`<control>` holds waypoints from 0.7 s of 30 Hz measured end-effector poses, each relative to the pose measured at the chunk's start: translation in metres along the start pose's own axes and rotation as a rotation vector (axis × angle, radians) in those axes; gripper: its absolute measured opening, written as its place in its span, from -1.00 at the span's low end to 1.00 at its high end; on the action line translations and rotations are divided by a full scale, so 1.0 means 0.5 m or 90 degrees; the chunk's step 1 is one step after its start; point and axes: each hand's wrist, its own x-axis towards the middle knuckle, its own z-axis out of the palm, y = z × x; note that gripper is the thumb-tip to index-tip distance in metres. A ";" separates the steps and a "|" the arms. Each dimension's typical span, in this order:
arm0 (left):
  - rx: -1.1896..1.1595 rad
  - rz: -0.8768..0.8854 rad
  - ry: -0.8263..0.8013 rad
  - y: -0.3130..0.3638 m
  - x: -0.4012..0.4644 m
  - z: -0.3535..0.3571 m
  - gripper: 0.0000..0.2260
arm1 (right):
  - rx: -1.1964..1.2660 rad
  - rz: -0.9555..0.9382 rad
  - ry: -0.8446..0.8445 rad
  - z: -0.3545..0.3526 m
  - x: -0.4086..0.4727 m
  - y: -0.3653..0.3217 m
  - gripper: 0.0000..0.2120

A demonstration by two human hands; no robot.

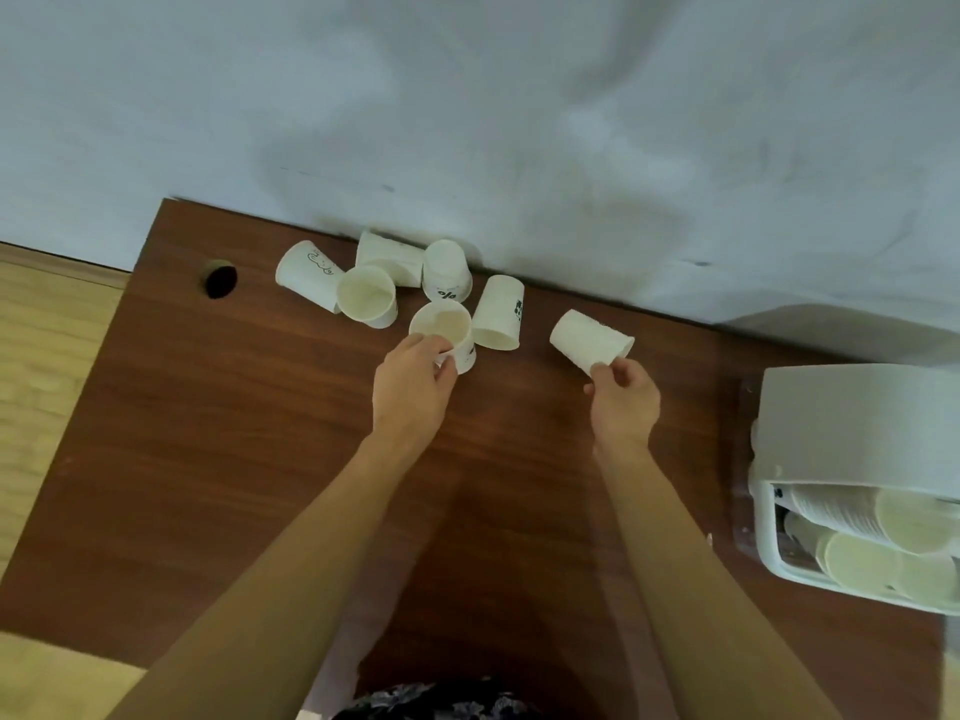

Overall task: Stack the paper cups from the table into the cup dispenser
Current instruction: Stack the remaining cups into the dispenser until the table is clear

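The left hand (415, 379) reaches forward over the brown table (234, 459) and grips an upright paper cup (445, 332) at its near rim, fingers curled round the edge and the open mouth facing up. The right hand (623, 402) pinches the rim of a tilted cup (589, 340), which points away and to the left of that hand, its closed base farthest from the fingers. The two hands are well apart, each holding its own cup.

Beyond the left hand lie the loose cups. Just beside the gripped cup, to its right, a cup on its side (500, 313) shows its mouth toward the person. Farther off an upside-down cup (445, 270) with a black print stands near the wall (467, 96). To the left of the left hand's cup another upright cup (368, 296) shows its open mouth, and behind it two more cups lie on their sides, one plain (387, 254) and one with a line drawing (306, 272).

Further left of these a round cable hole (221, 279) opens in the table.

Well to the right of the right hand, at the table's edge, sits the white cup dispenser (852, 423), with stacks of nested cups (872, 537) visible in its near opening.
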 end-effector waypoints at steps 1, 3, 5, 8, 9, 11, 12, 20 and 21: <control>-0.024 0.009 0.003 0.009 -0.016 -0.005 -0.84 | -0.006 -0.022 0.004 -0.015 -0.015 0.001 -0.89; -0.055 0.028 0.005 0.028 -0.051 -0.015 -0.83 | -0.021 -0.067 0.014 -0.047 -0.047 0.007 -0.90; -0.074 0.047 0.005 0.050 -0.089 -0.021 -0.84 | -0.052 -0.117 0.018 -0.082 -0.079 0.021 -0.89; -0.082 0.057 -0.013 0.085 -0.145 -0.022 -0.82 | -0.099 -0.195 0.021 -0.144 -0.124 0.047 -0.79; -0.079 0.060 -0.023 0.096 -0.163 -0.020 -0.81 | -0.112 -0.224 0.023 -0.167 -0.136 0.055 -0.76; -0.086 0.072 -0.040 0.122 -0.196 -0.013 -0.81 | -0.130 -0.269 0.031 -0.214 -0.157 0.072 -0.75; -0.091 0.078 -0.049 0.136 -0.212 -0.009 -0.81 | -0.135 -0.282 0.035 -0.238 -0.166 0.081 -0.75; -0.096 0.154 -0.077 0.284 -0.333 0.045 -0.80 | -0.140 -0.327 0.073 -0.435 -0.185 0.155 -0.82; -0.100 0.169 -0.077 0.304 -0.348 0.055 -0.80 | -0.142 -0.334 0.079 -0.460 -0.183 0.167 -0.83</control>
